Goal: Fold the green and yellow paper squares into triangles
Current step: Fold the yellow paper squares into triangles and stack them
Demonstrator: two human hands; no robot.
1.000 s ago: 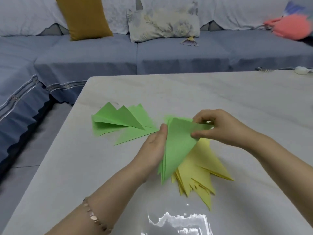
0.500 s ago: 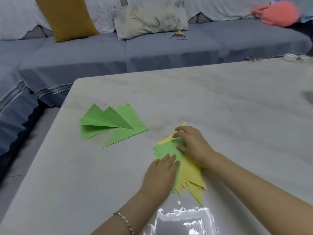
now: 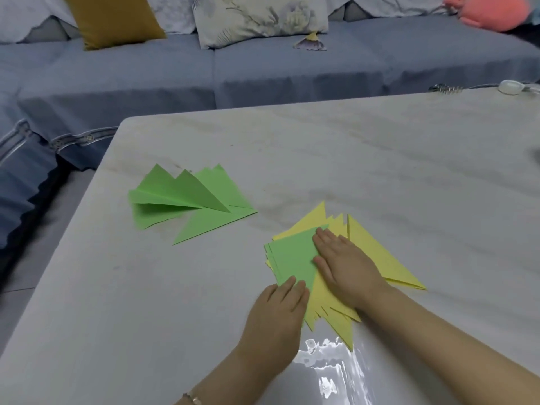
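Pressing flat: L hand (image 3: 277, 311) & R hand (image 3: 346, 266), fingers spread, on matte green paper triangle (image 3: 292, 258) atop yellow triangles (image 3: 377, 252).

A home living room. Well beyond the fingertips (image 3: 321, 233), a blue-covered sofa (image 3: 263, 68) wraps the pale marble-look table (image 3: 380, 159). Mustard cushion (image 3: 114, 19) and floral pillow (image 3: 260, 19) lean against its back.

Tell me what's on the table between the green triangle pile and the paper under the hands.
Nothing: in the head view, bare table separates the green pile from the green paper.
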